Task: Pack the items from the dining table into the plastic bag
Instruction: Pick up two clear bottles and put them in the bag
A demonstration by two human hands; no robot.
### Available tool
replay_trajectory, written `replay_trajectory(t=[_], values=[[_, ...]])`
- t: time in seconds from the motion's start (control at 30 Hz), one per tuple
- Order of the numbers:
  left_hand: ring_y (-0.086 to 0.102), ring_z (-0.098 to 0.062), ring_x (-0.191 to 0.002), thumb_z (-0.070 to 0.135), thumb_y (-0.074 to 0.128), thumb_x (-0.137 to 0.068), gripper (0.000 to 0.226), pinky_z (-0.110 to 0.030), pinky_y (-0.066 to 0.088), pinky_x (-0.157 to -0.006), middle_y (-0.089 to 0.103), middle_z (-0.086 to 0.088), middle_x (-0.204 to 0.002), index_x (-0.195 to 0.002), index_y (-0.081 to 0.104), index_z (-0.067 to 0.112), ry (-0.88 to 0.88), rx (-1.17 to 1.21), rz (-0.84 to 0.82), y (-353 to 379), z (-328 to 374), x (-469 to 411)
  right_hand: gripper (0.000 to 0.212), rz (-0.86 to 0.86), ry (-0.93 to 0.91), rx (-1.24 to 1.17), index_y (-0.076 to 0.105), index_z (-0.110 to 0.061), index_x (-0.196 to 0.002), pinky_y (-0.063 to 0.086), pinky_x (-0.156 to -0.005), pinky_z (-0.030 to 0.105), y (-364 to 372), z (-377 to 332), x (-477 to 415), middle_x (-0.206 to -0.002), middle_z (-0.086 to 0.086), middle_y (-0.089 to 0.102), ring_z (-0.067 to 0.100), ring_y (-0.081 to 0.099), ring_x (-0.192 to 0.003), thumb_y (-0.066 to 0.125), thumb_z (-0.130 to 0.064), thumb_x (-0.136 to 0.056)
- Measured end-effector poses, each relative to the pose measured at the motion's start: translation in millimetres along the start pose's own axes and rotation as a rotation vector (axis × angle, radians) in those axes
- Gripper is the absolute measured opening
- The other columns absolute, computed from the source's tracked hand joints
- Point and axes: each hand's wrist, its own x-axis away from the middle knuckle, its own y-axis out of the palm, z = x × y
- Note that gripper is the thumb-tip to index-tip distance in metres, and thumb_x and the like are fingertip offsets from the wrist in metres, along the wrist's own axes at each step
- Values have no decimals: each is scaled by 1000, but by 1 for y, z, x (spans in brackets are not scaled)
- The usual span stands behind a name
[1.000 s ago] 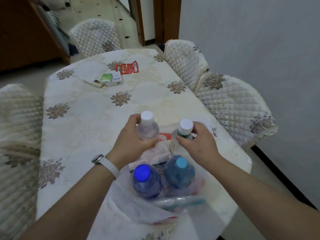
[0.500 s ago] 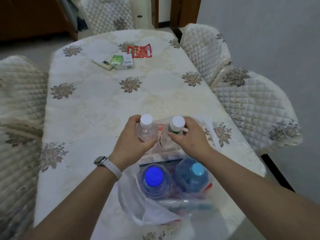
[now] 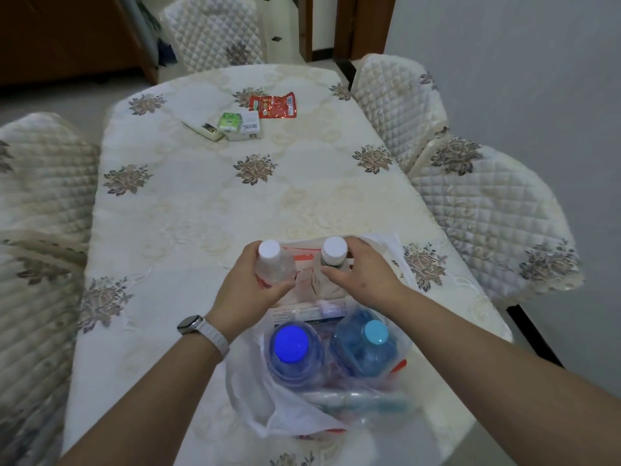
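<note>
Nearest the wearer, the plastic bag (image 3: 268, 412) lay open on the near end of the table (image 3: 188, 210), already containing a dark-blue-capped bottle (image 3: 291, 351) and, just beside it, a light-blue-capped bottle (image 3: 369, 344), both upright. A flat printed package (image 3: 302, 312) stood behind them in the bag. Above the far side of the bag's mouth, the left hand (image 3: 250, 290) was clamped around a clear white-capped bottle (image 3: 274, 264), and the right hand (image 3: 364, 274) gripped the neck of a green-labelled white-capped bottle (image 3: 331, 255). Compared with half a second and one second earlier, both bottles had been carried lower and closer to the bag's opening, and the view had tilted down; this suggests the pair was about to be lowered in behind the two blue bottles. At the far end of the table, well apart from the bag, remained a red snack packet (image 3: 274, 105), a green-and-white box (image 3: 230, 122), a white box (image 3: 250, 127) and a slim pale item (image 3: 203, 129), not yet packed. Quilted chairs (image 3: 487, 213) surrounded the table.
</note>
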Motion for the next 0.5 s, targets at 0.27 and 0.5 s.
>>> replay_trajectory(t=[0.27,0.5], values=[[51,-11,-125,37,73,-85,65,-30,43,-100,52,5,-140,-141,45,23,-46,-165,145,-30,33,49,47,-71,-55,-20,52,-24,-126,44,-88,30,-32,-15,30,-126,-6,58,10,54,-108,64,-49,-87],[49,-7,-121,33,67,-90,48,-21,36,-100,54,9,-133,-135,54,23,46,-358,287,-28,90,135,53,-91,-329,82,44,-22,-139,39,-100,26,-76,-28,78,-141,-5,46,13,47,-124,53,-47,-94]])
